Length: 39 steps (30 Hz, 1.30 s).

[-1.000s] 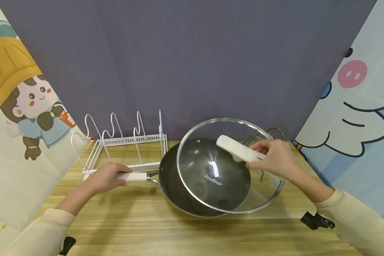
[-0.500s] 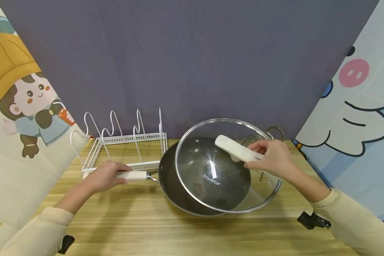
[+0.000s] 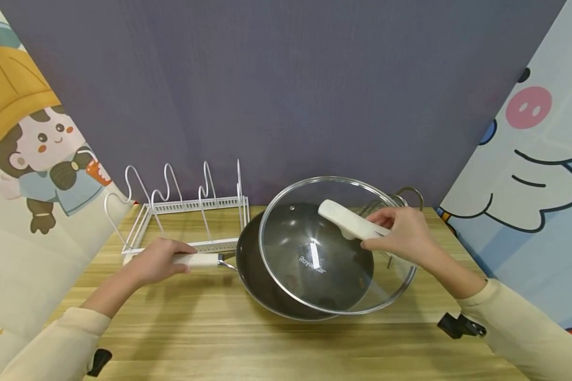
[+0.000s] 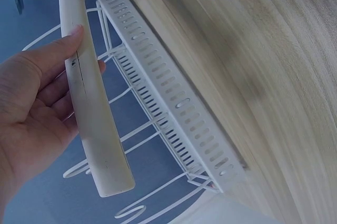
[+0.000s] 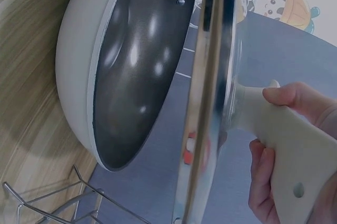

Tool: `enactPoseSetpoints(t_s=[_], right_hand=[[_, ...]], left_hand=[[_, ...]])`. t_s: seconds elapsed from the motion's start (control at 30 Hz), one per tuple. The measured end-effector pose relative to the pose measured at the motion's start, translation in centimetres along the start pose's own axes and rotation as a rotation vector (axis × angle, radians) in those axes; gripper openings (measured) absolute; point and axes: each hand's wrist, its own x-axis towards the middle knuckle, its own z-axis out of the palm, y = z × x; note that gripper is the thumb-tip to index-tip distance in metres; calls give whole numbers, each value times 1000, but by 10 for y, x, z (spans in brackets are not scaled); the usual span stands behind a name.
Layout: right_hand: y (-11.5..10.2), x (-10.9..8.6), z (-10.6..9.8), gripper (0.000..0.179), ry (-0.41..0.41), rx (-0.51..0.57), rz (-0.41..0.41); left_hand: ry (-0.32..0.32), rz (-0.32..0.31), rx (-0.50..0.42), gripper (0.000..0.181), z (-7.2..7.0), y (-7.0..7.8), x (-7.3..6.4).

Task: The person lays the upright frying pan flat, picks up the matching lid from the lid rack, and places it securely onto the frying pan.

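A dark-lined frying pan [image 3: 252,264] with a pale outside stands on the wooden table. My left hand [image 3: 161,261] grips its cream handle [image 4: 95,98], thumb along the top and fingers beneath. Over the pan, shifted to its right, hangs a round glass lid [image 3: 310,286] with a steel rim and "Royalstar" lettering. My right hand [image 3: 400,235] holds the lid by its long white knob [image 3: 350,219], thumb on one side and fingers on the other. In the right wrist view the lid [image 5: 202,108] is seen edge-on, with a gap between it and the pan [image 5: 142,66].
A white wire pot rack [image 3: 219,246] with upright loops stands behind the left hand. A metal wire rack [image 3: 412,191] is partly hidden behind the lid and right hand. A grey panel [image 3: 286,95] closes off the table's back [image 3: 267,349], with cartoon-printed walls at both sides.
My right hand and the lid have drifted slightly left over the pan. My left hand keeps its grip on the handle, and the pan has stayed in place.
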Motion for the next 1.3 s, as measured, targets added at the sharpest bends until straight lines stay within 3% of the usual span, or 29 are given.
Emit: enactPoseSetpoints(t_s=[0.53, 1.3], right_hand=[[4, 5, 9, 42, -15, 19, -21], [7, 11, 26, 44, -56, 46, 46]], left_hand=[[10, 8, 2, 32, 2, 0, 0], [8, -9, -2, 30, 0, 2, -2]])
